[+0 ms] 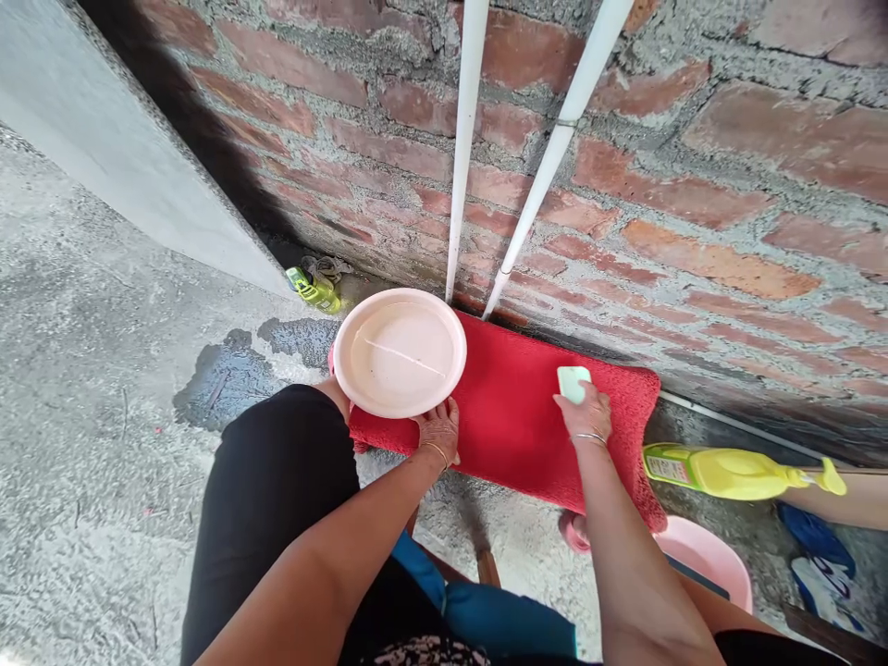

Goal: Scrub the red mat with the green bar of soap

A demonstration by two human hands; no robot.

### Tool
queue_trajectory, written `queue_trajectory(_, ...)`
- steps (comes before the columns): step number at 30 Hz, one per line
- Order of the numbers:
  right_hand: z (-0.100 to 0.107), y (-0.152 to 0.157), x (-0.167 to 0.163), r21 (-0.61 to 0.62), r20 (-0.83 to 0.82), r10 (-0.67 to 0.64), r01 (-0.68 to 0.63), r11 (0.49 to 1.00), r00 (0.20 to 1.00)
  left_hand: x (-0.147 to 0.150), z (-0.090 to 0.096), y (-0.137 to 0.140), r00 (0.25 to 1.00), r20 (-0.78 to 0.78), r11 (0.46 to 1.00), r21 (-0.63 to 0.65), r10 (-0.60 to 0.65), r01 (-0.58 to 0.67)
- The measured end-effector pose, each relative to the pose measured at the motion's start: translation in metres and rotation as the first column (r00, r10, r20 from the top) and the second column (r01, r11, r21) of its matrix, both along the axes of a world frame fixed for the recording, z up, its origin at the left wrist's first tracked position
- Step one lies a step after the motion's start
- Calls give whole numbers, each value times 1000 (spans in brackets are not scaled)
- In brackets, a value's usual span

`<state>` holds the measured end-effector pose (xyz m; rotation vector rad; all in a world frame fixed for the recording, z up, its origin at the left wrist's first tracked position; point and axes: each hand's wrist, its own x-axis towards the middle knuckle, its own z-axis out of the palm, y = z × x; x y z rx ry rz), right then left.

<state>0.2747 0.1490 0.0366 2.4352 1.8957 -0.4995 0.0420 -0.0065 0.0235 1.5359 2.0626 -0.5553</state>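
Observation:
A red mat with a fuzzy edge lies draped over a low bench by the wall. My right hand grips a pale green block, which looks like a bar of soap, over the mat's right half. Toward the left end of the mat stands a pink basin with water in it. Just below the basin's rim, my left hand rests flat on the mat, its fingers stretched out and partly under the rim's edge.
Two white pipes run down the brick wall. Beyond the mat's right end lies a yellow bottle, with a second pink basin and shoes nearby. A yellow-green bottle lies left, near wet concrete.

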Motion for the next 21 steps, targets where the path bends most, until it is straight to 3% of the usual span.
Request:
queue_trajectory(3, -2, -11, 27, 17, -36, -215, 216, 976, 976, 0, -2, 0, 1000, 4, 1000, 0, 1, -1)
queue_trajectory(5, -5, -23, 13, 41, -68, -189, 192, 981, 980, 0, -3, 0, 1000, 0, 1000, 8, -4, 4)
queue_trajectory(9, -7, -49, -76, 28, -139, 105, -103, 994, 985, 0, -3, 0, 1000, -17, 1000, -1, -16, 16)
queue_trajectory(12, -6, -66, -141, 0, -179, 340, -346, 938, 923, 0, -1, 1, 999, -21, 999, -18, -30, 29)
queue_trajectory(14, -5, -71, -160, -5, -173, 459, -466, 885, 872, 0, 0, 1, 999, -20, 999, -21, -35, 35)
queue_trajectory(17, -9, -67, -141, 6, -121, 499, -502, 865, 858, 0, -1, 2, 1000, -20, 999, -25, -24, 23)
queue_trajectory(21, -16, -48, -53, 57, -61, 367, -364, 930, 928, 1, -4, 2, 1000, -23, 1000, -15, -15, 15)
